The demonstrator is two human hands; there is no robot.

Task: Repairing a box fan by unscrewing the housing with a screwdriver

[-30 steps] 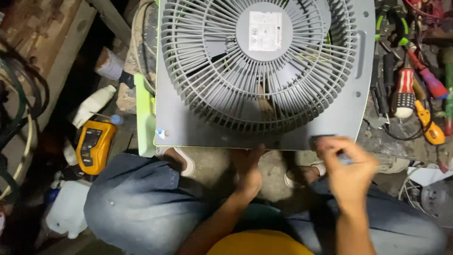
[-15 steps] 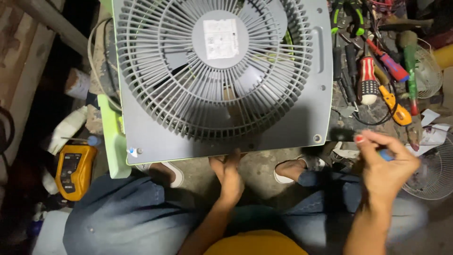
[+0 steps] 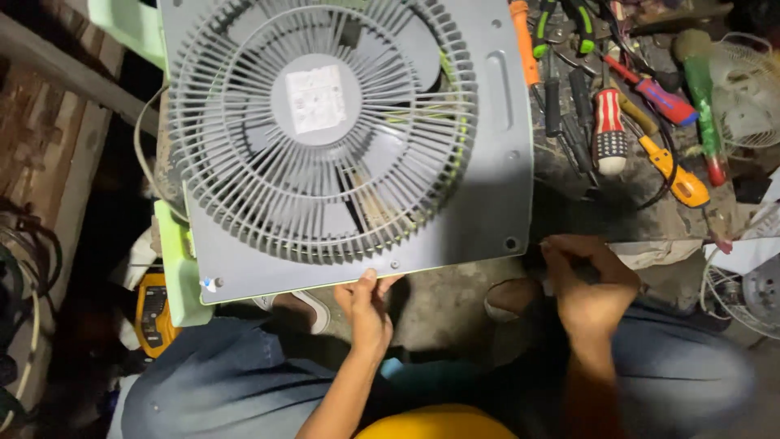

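- Your left hand (image 3: 370, 313) grips the near edge of the square grey plastic fan housing (image 3: 349, 138), steadying it above your knees.
- Your right hand (image 3: 587, 280), fingers pinched closed, works beside the housing's corner screw hole (image 3: 510, 242); what it holds is hidden.

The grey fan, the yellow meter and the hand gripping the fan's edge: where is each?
grey fan (image 3: 317, 97): head view, on the round hub of its grille.
yellow meter (image 3: 152, 313): head view, on its visible yellow body.
left hand (image 3: 367, 305): head view, on the back of the hand.
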